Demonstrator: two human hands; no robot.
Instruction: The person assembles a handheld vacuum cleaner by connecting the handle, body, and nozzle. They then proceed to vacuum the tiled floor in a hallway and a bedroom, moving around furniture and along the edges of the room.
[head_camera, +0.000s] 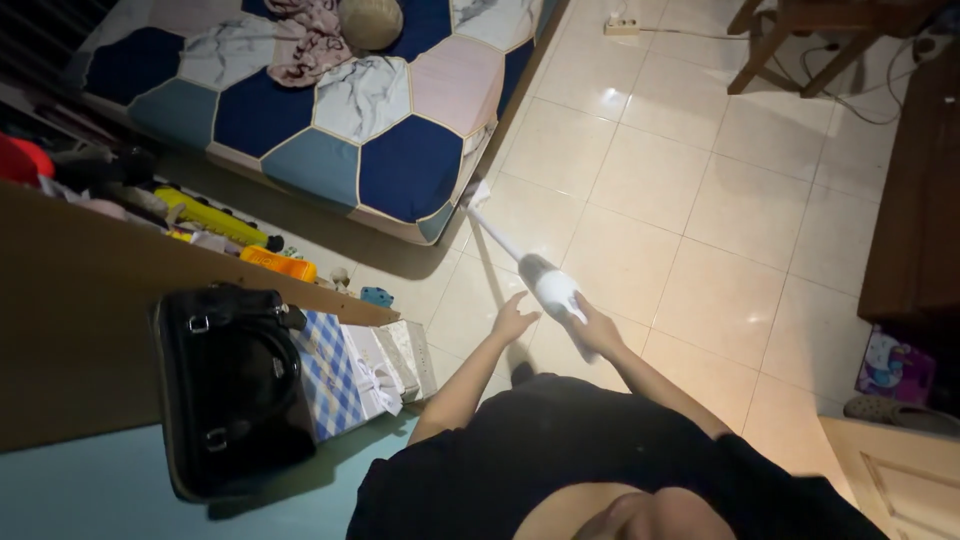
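Handheld vacuum (548, 283) gripped at rear by right hand (598, 328), fingers closed around handle. Long axis directed up-left from grip; nozzle tip placed at mattress (385, 170) corner on tiled floor (700, 220). Left hand (513, 320) held open, just beside body, empty.

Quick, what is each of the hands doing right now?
Left hand: open, fingers spread, holding nothing, beside the white stick vacuum.
Right hand: closed around the vacuum's handle end.
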